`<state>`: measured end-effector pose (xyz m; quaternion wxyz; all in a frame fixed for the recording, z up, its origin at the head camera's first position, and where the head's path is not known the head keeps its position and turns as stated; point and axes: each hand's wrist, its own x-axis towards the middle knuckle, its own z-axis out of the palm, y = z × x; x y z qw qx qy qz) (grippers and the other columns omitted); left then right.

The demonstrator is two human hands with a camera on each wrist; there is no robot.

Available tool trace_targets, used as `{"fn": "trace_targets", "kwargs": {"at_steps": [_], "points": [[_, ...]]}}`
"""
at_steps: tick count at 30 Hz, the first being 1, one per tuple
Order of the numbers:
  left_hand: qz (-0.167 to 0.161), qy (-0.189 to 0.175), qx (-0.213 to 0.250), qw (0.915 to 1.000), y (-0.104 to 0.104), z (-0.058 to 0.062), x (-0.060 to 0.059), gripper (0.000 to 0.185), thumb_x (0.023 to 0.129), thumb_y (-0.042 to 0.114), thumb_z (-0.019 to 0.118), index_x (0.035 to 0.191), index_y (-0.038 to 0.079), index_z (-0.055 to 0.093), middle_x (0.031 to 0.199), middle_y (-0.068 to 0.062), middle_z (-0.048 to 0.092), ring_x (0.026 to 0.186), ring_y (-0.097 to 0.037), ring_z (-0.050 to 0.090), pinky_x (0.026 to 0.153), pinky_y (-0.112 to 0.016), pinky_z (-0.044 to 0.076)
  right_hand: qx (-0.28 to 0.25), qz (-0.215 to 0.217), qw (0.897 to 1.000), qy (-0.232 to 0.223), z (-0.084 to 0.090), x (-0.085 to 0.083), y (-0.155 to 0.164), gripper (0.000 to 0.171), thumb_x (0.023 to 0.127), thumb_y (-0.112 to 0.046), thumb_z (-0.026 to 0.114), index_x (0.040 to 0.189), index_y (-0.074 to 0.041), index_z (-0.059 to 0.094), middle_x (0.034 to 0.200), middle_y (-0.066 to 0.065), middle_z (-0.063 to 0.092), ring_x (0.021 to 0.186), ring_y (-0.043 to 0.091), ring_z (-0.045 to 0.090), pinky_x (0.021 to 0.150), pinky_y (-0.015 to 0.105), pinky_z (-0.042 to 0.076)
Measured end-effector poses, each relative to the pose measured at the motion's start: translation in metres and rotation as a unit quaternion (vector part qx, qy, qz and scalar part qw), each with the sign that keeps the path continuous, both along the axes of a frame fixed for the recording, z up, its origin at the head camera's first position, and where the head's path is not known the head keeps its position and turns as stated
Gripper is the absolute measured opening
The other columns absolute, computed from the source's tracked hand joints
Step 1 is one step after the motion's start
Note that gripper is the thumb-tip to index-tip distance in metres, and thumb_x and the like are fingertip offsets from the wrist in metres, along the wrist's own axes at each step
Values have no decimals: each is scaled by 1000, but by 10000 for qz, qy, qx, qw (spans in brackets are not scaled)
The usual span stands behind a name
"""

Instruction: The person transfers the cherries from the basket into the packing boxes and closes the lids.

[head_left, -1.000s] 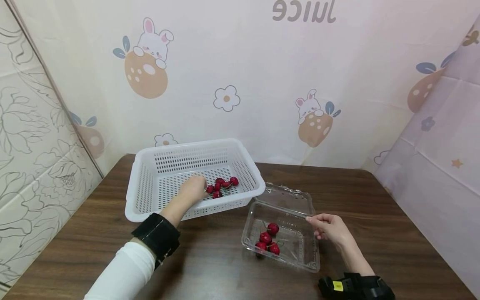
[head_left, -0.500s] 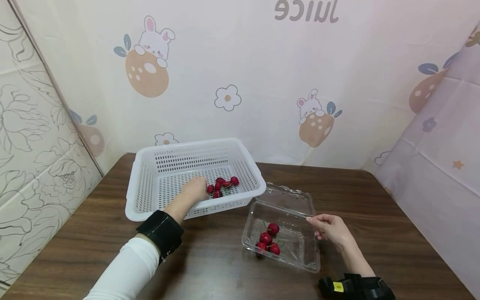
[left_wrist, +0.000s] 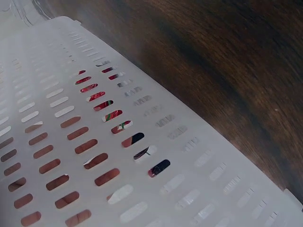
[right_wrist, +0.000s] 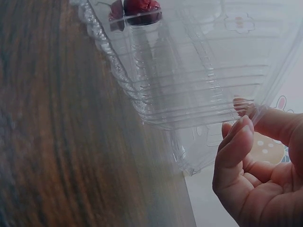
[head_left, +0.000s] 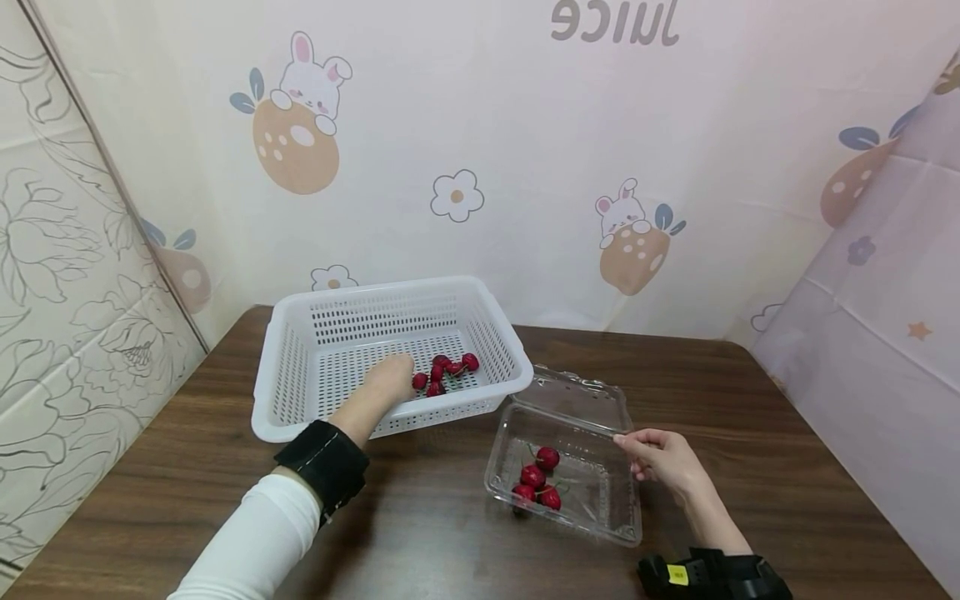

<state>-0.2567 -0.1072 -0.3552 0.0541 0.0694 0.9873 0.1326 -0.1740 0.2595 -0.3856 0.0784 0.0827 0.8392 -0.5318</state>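
Fingers (right_wrist: 236, 142) of the right hand (head_left: 663, 460) curl onto the right rim of the clear clamshell box (head_left: 600, 500) — thumb behind the thin wall, fingertips in front, pinching it. The box sits open on the dark wooden surface (head_left: 450, 533), right of centre, with a few red cherries (head_left: 538, 483) at its left end. The left hand (head_left: 388, 379) reaches inside the white perforated basket (head_left: 300, 350), far left, right beside a cluster of cherries (head_left: 444, 373) — its fingers are hidden from view, so I cannot tell whether they are gripping one.
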Motion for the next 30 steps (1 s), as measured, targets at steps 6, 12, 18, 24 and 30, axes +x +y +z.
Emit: {"fn": "trace_targets", "kwargs": {"at_steps": [6,12,18,24,30], "points": [[63,97,8,9999,0,1,2,18,69,-2,64,86,-2,58,84,-14,58,68,-21,54,58,-31,46,-38,13,10000,-6,0,0,0,40,83,-26,61,96,11,56,64,2,52,54,11,51,52,27,47],[92,265,35,9996,0,3,4,11,71,-2,63,82,-1,58,80,-12,58,68,-21,54,60,-32,46,-22,3,10000,-7,0,0,0,40,83,-27,61,96,11,55,64,2,52,54,11,51,53,27,48],[57,501,123,9987,1,5,6,12,72,5,68,75,1,57,72,-9,55,63,-20,52,58,-33,45,11,-15,10000,-5,0,0,1,40,83,-28,62,96,10,56,64,2,52,55,11,51,53,27,48],[197,590,370,9974,1,8,8,16,72,8,70,71,1,55,66,-7,52,56,-18,49,51,-30,42,-15,-45,10000,-13,1,0,1,39,83,-27,62,95,10,56,64,2,52,55,11,51,52,26,47],[202,678,703,9950,-1,12,11,22,71,7,69,58,5,51,53,-4,49,47,-15,43,45,-26,34,1,-28,10000,-10,1,1,0,41,83,-28,62,96,10,56,64,2,52,55,12,51,52,27,47]]}}
